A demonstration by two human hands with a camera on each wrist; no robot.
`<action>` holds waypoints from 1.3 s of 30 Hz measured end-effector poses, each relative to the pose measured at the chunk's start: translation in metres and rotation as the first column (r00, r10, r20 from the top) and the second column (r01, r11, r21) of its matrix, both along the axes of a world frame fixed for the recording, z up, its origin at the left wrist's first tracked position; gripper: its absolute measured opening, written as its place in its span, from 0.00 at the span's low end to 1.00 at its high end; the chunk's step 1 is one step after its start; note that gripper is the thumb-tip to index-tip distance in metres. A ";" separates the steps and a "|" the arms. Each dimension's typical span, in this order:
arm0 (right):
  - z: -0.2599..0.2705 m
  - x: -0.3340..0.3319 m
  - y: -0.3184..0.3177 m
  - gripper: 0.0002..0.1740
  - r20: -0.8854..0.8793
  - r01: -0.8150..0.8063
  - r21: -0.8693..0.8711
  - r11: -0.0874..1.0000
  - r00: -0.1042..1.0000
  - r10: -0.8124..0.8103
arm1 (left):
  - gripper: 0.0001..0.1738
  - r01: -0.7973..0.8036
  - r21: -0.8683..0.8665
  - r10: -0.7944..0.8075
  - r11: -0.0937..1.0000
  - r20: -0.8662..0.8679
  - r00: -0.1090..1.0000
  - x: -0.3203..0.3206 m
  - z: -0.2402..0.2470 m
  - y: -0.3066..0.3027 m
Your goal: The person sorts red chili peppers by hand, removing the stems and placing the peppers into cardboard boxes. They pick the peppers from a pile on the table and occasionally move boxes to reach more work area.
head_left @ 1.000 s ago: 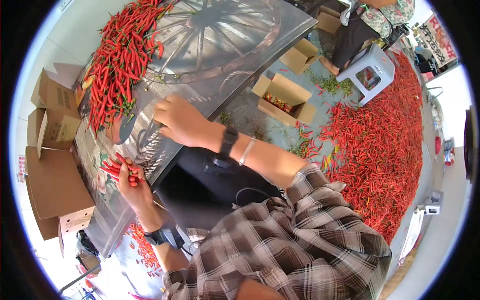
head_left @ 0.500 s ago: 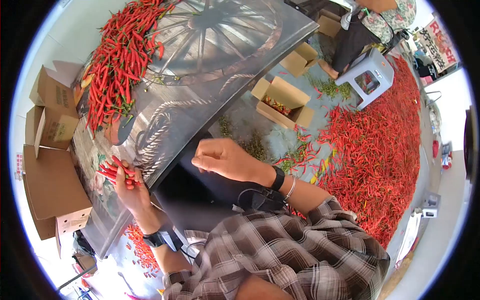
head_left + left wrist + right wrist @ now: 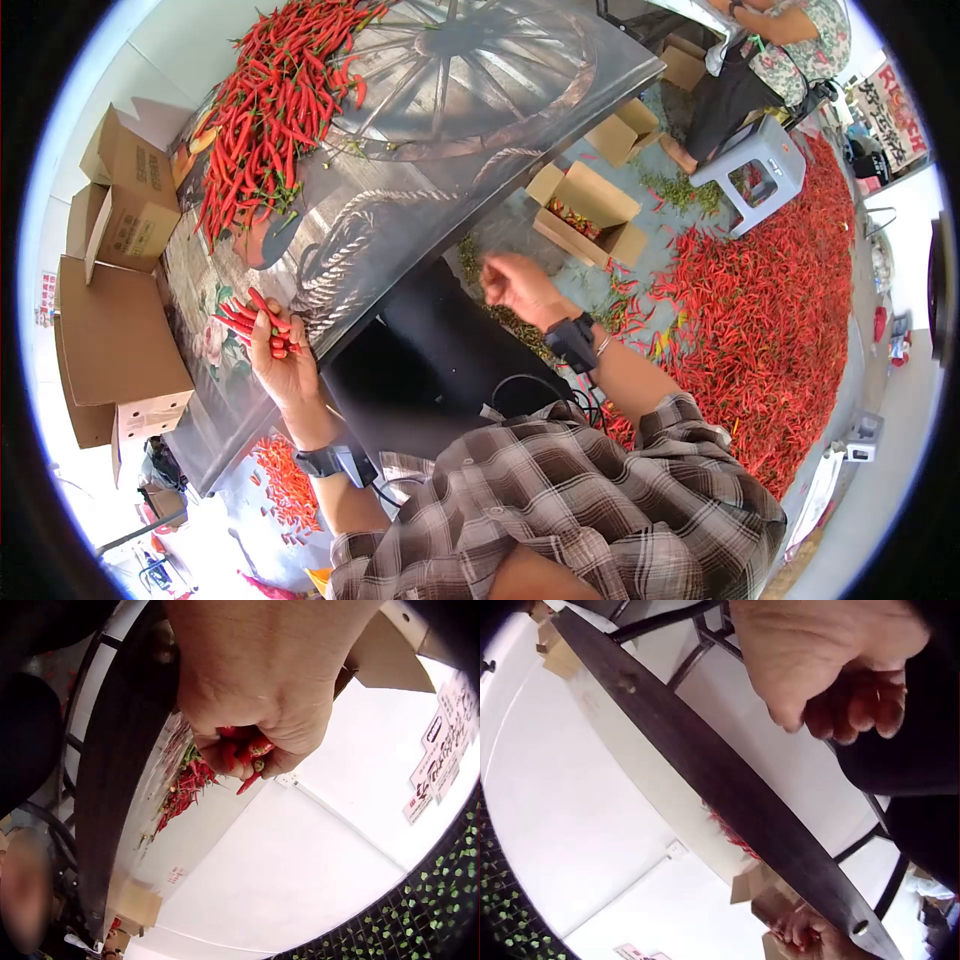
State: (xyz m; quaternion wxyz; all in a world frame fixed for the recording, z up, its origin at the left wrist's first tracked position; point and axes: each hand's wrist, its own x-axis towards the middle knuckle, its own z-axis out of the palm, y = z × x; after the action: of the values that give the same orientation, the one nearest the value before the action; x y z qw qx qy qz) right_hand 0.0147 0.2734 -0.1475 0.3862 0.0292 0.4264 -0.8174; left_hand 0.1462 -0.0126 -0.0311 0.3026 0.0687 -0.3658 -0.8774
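My left hand (image 3: 287, 378) grips a small bunch of red chili peppers (image 3: 240, 320) over the near left part of the table (image 3: 400, 225). In the left wrist view, the curled fingers wrap around the chili peppers (image 3: 256, 747), and one tip pokes out below. My right hand (image 3: 520, 287) hangs past the table's edge, above the floor. Its fingers are loosely curled, and nothing shows between them in the right wrist view. A heap of red chili peppers with green stems (image 3: 275, 110) lies at the far left of the tabletop.
Brown cardboard boxes (image 3: 120, 335) stand along the table's left side. On the floor to the right are open cartons (image 3: 620, 200), green stem scraps (image 3: 690, 190), a grey plastic stool (image 3: 765, 165) and a large spread of chili peppers (image 3: 770, 340). Another person (image 3: 800, 50) sits at the upper right.
My right hand has moved from over the tabletop to the right, past the table's edge. The left hand keeps its grip on the chili peppers. The head view has shifted slightly.
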 end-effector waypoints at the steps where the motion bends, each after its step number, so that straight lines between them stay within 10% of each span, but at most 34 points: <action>1: 0.006 -0.006 0.007 0.17 0.003 0.020 0.027 0.999 1.000 -0.020 | 0.19 0.000 0.000 0.000 1.000 0.001 1.000 -0.001 0.000 0.000; 7: 0.074 0.002 0.002 0.20 -0.363 -0.009 0.143 0.990 0.930 0.061 | 0.13 -0.104 0.031 0.101 0.994 0.078 0.992 0.003 -0.011 -0.003; 12: 0.142 -0.010 -0.027 0.21 -0.813 0.193 0.197 0.961 0.580 0.050 | 0.08 -0.220 0.041 0.211 0.975 0.167 0.963 -0.005 0.009 0.016; 21: 0.129 -0.061 -0.081 0.26 -0.944 0.371 0.263 0.891 0.288 0.159 | 0.14 -0.121 0.079 0.114 0.990 0.083 0.990 0.003 0.010 0.015; 39: 0.128 -0.056 -0.078 0.24 -0.928 0.350 0.255 0.901 0.350 0.126 | 0.12 -0.168 -0.075 0.163 0.983 -0.063 0.985 0.042 0.083 -0.015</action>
State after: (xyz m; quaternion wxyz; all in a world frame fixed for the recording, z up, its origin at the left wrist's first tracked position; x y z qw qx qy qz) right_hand -0.0414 0.1953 -0.0200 0.0019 -0.3278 0.7272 -0.6032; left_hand 0.1885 -0.0271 0.0516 0.3872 0.0615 -0.3851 -0.8354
